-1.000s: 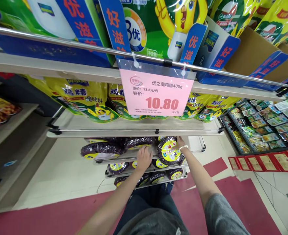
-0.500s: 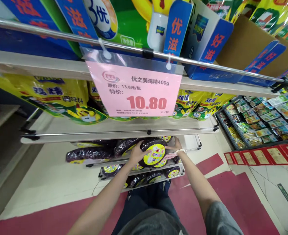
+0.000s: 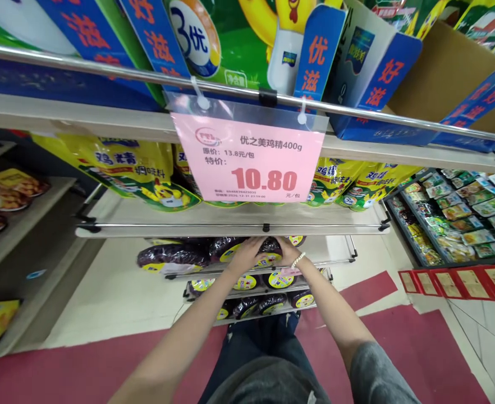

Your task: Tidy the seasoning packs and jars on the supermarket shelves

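Observation:
A round dried seaweed pack (image 3: 270, 247), dark under clear wrap with a yellow label, sits between my hands at a lower shelf. My left hand (image 3: 246, 256) grips its left side, fingers over the top edge. On the other side, my right hand (image 3: 288, 252), with a beaded bracelet at the wrist, holds the right edge; its fingertips are partly hidden. More dark packs (image 3: 172, 258) lie to the left on the same shelf. Below stand further round packs (image 3: 281, 279) with yellow labels.
Above my hands, a shelf edge with a metal rail (image 3: 230, 226) juts out. A pink price sign (image 3: 250, 157) hangs before yellow seasoning bags (image 3: 125, 171). Blue-edged display boxes (image 3: 369, 90) stand higher up. Packaged goods (image 3: 462, 210) fill a rack at right.
Both hands have pushed the seaweed pack away from me, deeper onto the shelf. Its label, facing up before, now shows only at the front edge. The view has shifted slightly left.

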`<state>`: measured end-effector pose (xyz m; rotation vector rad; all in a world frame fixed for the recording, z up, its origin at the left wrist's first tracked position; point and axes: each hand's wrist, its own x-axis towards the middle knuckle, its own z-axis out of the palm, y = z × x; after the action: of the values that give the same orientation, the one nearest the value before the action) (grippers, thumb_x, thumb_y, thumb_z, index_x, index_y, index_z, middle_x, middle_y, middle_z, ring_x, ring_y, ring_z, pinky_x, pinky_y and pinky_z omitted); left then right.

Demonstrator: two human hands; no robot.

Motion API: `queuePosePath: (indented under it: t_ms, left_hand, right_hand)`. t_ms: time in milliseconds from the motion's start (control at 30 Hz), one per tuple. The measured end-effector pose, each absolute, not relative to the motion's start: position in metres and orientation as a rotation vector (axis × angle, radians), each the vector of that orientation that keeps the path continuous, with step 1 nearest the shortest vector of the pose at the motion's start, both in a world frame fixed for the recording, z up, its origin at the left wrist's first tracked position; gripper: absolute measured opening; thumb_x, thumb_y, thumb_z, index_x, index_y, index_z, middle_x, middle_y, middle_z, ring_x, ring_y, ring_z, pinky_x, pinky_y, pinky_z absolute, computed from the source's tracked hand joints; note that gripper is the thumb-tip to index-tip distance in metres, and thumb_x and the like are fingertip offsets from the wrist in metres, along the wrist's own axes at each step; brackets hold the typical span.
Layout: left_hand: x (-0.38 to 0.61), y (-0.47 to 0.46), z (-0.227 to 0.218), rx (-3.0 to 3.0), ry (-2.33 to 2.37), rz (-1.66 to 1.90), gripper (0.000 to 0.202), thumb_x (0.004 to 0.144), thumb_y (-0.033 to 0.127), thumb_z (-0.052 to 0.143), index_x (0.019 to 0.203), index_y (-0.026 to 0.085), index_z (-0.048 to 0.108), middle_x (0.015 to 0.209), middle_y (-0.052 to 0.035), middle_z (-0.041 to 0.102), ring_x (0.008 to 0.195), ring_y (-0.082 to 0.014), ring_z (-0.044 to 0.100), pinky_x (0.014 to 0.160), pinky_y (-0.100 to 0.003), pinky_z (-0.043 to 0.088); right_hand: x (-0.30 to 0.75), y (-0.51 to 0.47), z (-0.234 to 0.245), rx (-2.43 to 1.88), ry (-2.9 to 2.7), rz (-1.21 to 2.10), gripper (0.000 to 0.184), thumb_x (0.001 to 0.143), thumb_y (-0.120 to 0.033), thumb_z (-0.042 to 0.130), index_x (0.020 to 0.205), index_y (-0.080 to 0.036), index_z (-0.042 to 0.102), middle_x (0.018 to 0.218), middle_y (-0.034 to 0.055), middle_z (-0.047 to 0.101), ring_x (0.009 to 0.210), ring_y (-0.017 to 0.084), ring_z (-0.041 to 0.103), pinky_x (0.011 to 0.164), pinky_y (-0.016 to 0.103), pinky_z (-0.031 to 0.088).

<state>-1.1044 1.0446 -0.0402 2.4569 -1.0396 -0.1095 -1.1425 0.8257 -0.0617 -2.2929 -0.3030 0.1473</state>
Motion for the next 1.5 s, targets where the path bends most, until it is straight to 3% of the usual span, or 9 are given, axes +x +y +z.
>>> queuePosePath:
  t_ms: [133,267,467,700,867,1033,1167,1367,1500]
  left_hand:
    - [-1.124,1.046,-0.037,2.495,-0.995,0.095,0.055,0.097,0.045,0.053,0.142,0.014,0.052,0.134,-0.0157,0.059,0.127,-0.0324,0.049,0.111,-0.048,0.035]
    - [-1.123,1.089,-0.042,2.752,-0.555,0.453,0.062,0.098,0.053,0.043,0.13,0.002,0.057,0.124,-0.0265,0.056,0.12,-0.0403,0.048,0.105,-0.053,0.037]
    - [-1.069,1.146,-0.062,2.778,-0.629,0.019,0.066,0.094,0.057,0.045,0.127,0.001,0.054,0.116,-0.0295,0.06,0.11,-0.0421,0.057,0.097,-0.052,0.045]
    - [-1.032,1.141,-0.063,2.674,-0.866,-0.141,0.041,0.089,0.045,0.055,0.115,0.014,0.064,0.117,-0.0158,0.067,0.118,-0.0329,0.058,0.109,-0.045,0.04]
    - [-1.044,1.126,-0.053,2.728,-0.797,-0.085,0.04,0.088,0.036,0.06,0.118,0.01,0.064,0.119,-0.0215,0.065,0.12,-0.0384,0.056,0.108,-0.05,0.04]
    - [-1.098,1.119,-0.039,2.798,-0.591,0.104,0.05,0.094,0.035,0.053,0.132,0.002,0.057,0.128,-0.0302,0.055,0.124,-0.0433,0.05,0.106,-0.055,0.039]
    - [-1.143,1.153,-0.036,2.653,-0.68,0.373,0.064,0.098,0.036,0.05,0.155,0.011,0.033,0.155,-0.0196,0.035,0.144,-0.0331,0.033,0.119,-0.047,0.027]
    - [-1.141,1.278,-0.03,2.604,-0.419,0.63,0.07,0.088,0.024,0.054,0.152,0.008,0.031,0.148,-0.0213,0.04,0.14,-0.0321,0.034,0.119,-0.049,0.028]
    - [-1.107,1.333,-0.029,2.686,-0.501,0.373,0.084,0.076,0.033,0.068,0.149,0.006,0.035,0.142,-0.0216,0.045,0.133,-0.0355,0.039,0.115,-0.05,0.032]
  right_hand:
    - [-1.148,0.799,-0.065,-2.284,-0.129,0.195,0.069,0.064,-0.026,0.085,0.128,-0.018,0.062,0.13,0.0121,0.061,0.123,0.026,0.058,0.109,0.038,0.043]
    - [-1.156,0.743,-0.073,-2.326,0.184,0.19,0.064,0.063,-0.026,0.086,0.122,-0.013,0.064,0.123,0.017,0.064,0.116,0.03,0.061,0.104,0.044,0.046]
    - [-1.172,0.701,-0.08,-2.336,0.359,0.229,0.07,0.068,-0.025,0.083,0.13,-0.009,0.056,0.126,0.0171,0.062,0.114,0.025,0.062,0.101,0.036,0.049]
    - [-1.154,0.707,-0.071,-2.503,0.3,0.358,0.063,0.069,-0.019,0.084,0.127,-0.01,0.061,0.129,0.0181,0.061,0.121,0.03,0.058,0.106,0.039,0.044]
    - [-1.158,0.718,-0.06,-2.654,0.34,0.372,0.055,0.077,-0.019,0.077,0.128,-0.009,0.058,0.123,0.0197,0.062,0.117,0.031,0.058,0.103,0.041,0.045]
    - [-1.179,0.751,-0.058,-2.772,0.312,0.186,0.071,0.084,-0.028,0.069,0.146,-0.01,0.042,0.144,0.0223,0.043,0.134,0.037,0.042,0.111,0.046,0.038]
    - [-1.182,0.771,-0.062,-2.809,0.288,0.056,0.082,0.083,-0.038,0.067,0.152,-0.009,0.033,0.151,0.0214,0.034,0.143,0.037,0.03,0.117,0.046,0.034]
    - [-1.173,0.803,-0.043,-2.837,0.43,0.006,0.087,0.078,-0.038,0.067,0.15,-0.002,0.034,0.152,0.0257,0.032,0.144,0.041,0.027,0.12,0.049,0.026]
    - [-1.184,0.869,-0.024,-2.833,0.582,-0.244,0.083,0.081,-0.032,0.063,0.149,0.004,0.032,0.157,0.0324,0.013,0.15,0.044,0.004,0.123,0.054,0.015]
